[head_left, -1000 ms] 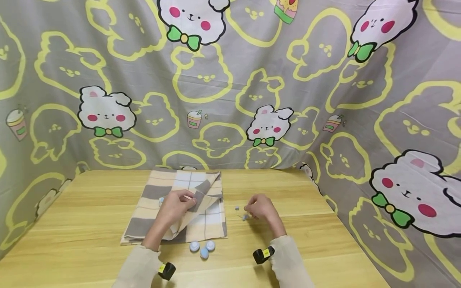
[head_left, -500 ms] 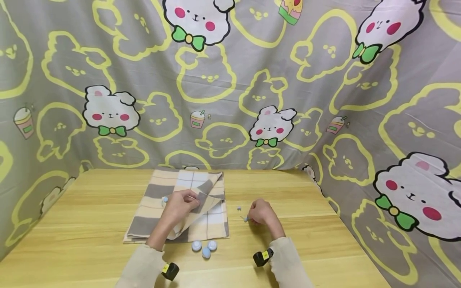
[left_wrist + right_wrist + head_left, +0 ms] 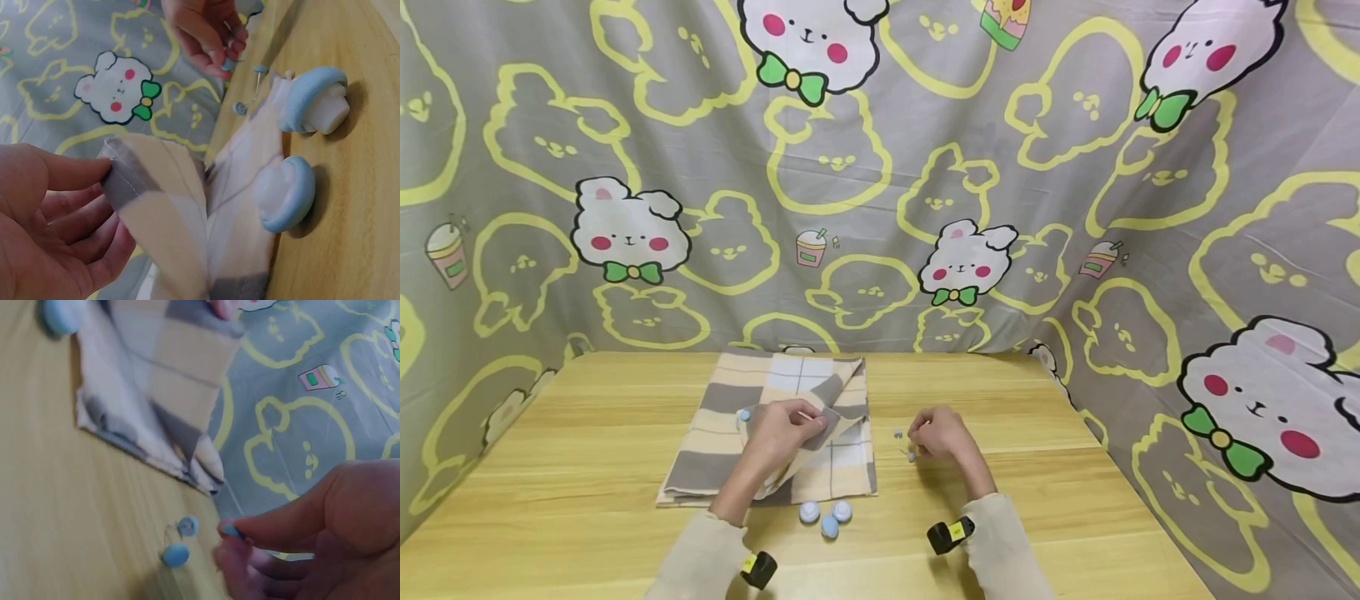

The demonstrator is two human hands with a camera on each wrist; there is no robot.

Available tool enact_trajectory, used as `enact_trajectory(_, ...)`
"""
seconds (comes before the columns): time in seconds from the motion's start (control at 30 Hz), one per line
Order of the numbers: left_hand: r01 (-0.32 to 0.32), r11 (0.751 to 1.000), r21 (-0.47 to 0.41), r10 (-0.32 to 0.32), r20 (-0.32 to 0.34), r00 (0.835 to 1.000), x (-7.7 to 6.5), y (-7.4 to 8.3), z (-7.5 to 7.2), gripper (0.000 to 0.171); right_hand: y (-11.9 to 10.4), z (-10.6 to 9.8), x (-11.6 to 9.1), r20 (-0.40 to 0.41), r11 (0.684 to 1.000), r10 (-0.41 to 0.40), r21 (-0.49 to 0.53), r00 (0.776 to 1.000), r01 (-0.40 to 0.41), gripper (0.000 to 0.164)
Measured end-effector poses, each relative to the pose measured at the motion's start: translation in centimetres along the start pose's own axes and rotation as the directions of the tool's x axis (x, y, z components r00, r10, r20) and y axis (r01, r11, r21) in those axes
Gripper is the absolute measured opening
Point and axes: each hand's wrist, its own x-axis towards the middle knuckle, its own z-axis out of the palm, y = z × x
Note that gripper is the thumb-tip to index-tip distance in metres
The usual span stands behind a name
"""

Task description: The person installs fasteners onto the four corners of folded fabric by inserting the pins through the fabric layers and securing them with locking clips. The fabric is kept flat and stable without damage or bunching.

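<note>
In the head view my left hand [image 3: 782, 435] pinches a corner of the folded plaid cloth [image 3: 700, 442] between thumb and fingers. That corner is raised, and the left wrist view shows the lifted cloth flap [image 3: 164, 200] hanging from the fingertips. My right hand [image 3: 940, 432] is just above the table, right of the cloth. Between its thumb and fingertip it pinches a small blue-headed pin [image 3: 231, 530]. Two more blue-headed pins [image 3: 175, 554] lie on the wood beside it. A blue-topped fastener [image 3: 745, 415] shows on the cloth near my left hand.
Several blue-and-white mushroom-shaped fasteners are on the table; one fastener [image 3: 830, 527] lies in front of the cloth, two beside it. The wooden table [image 3: 1045, 533] reaches back to a grey cartoon-print curtain [image 3: 865, 208], which also hangs along both sides.
My right hand dipped to the table by the pins, then rose slightly with a pin in its fingertips. My left hand has shifted a little right with the cloth corner.
</note>
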Motion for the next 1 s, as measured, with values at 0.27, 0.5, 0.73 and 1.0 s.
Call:
enact_trajectory(0.27,-0.012,1.000,-0.008,0.012,0.024,1.000,-0.1,0.0,0.7,0.006,-1.0,0.4,-0.4,0.150,0.975,-0.073,0.219,0.986,0.039,0.011)
enact_trajectory(0.5,-0.017,0.999,-0.043,0.018,0.033,0.999,-0.4,0.2,0.7,0.004,-1.9,1.5,-0.3,0.115,0.975,-0.089,0.212,0.989,0.064,0.008)
enact_trajectory(0.73,-0.029,0.997,-0.066,0.032,0.045,0.998,-0.4,0.4,0.7,0.004,-2.6,2.3,-0.5,0.137,0.946,-0.107,0.318,0.985,0.059,0.016)
enact_trajectory(1.0,-0.037,0.998,-0.057,0.040,0.055,0.998,-0.4,0.5,0.8,0.005,-2.8,3.1,-0.4,0.230,0.915,-0.165,0.400,0.959,0.061,0.014)
